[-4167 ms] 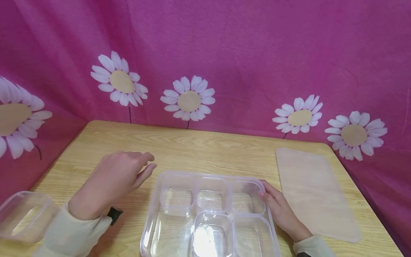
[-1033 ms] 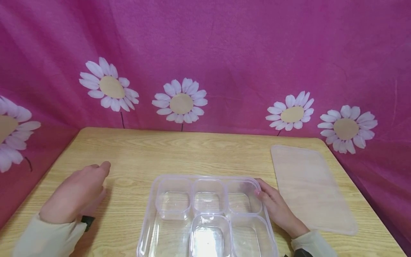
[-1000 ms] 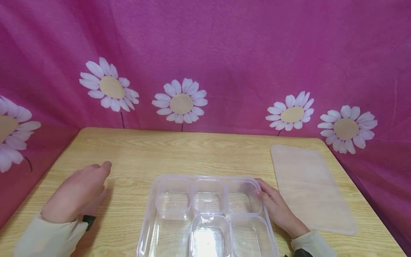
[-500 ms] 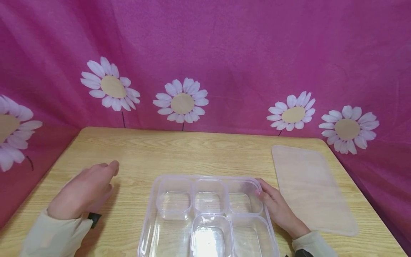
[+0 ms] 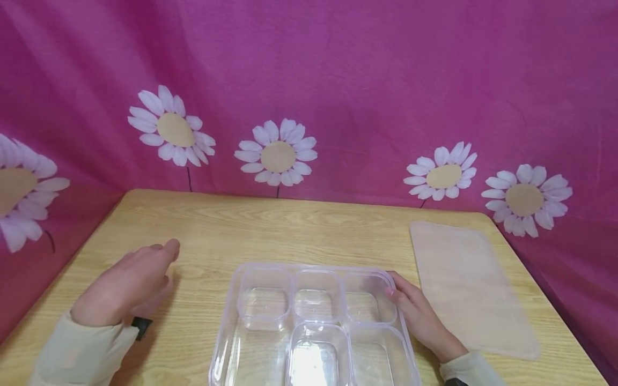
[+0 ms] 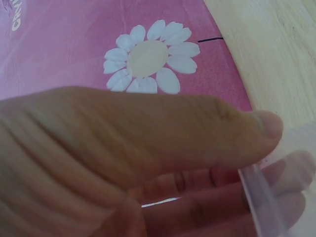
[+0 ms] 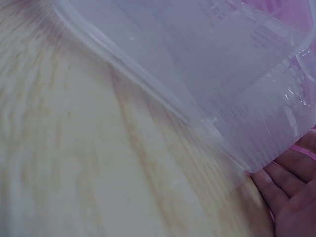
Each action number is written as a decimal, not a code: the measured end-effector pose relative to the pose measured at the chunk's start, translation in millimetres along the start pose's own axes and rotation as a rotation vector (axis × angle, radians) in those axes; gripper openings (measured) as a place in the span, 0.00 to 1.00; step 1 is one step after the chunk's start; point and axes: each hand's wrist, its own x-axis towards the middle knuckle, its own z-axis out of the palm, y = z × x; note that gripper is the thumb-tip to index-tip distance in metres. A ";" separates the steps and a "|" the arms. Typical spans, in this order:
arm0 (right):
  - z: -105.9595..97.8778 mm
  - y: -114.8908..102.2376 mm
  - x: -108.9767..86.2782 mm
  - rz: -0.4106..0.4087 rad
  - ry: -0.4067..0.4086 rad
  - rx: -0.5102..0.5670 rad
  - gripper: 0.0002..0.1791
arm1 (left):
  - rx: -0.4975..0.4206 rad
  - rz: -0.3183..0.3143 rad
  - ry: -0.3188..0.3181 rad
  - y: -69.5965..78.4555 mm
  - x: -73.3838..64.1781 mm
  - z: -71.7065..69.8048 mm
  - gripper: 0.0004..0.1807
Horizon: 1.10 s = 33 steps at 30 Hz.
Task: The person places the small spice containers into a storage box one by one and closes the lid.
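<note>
In the head view a clear plastic storage box (image 5: 256,354) sits at the front middle of the table, with several small clear square containers (image 5: 316,295) inside. Its front left part shows bare floor. My right hand (image 5: 422,316) grips the box's right back corner, thumb on the rim and fingers outside, as the right wrist view also shows at the box wall (image 7: 217,108). Left of the box, my left hand (image 5: 127,281) pinches a small clear plastic container (image 6: 264,207) by its wall between thumb and fingers. Most of that container is hidden behind the hand.
A flat, frosted plastic lid (image 5: 470,289) lies at the table's right side. Behind the wooden table (image 5: 314,228) hangs a magenta curtain (image 5: 357,80) with daisy prints, which also runs down the left side.
About four seconds ago the small container stood at the far left and my left hand hovered nearer the box. Now the left hand holds it, having shifted slightly right within the last second.
</note>
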 end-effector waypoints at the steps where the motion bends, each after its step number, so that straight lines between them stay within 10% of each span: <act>1: -0.1 0.2 -0.2 0.000 -0.001 -0.001 0.19 | 0.003 0.002 0.007 -0.2 0.0 -0.4 0.11; 19: -0.6 -1.4 0.5 -0.023 0.006 0.003 0.19 | 0.095 -0.021 0.097 -6.0 -3.6 -5.5 0.05; 33: 0.0 -0.3 -0.9 0.008 0.002 0.009 0.19 | 0.025 -0.038 -0.081 -21.4 4.2 1.0 0.10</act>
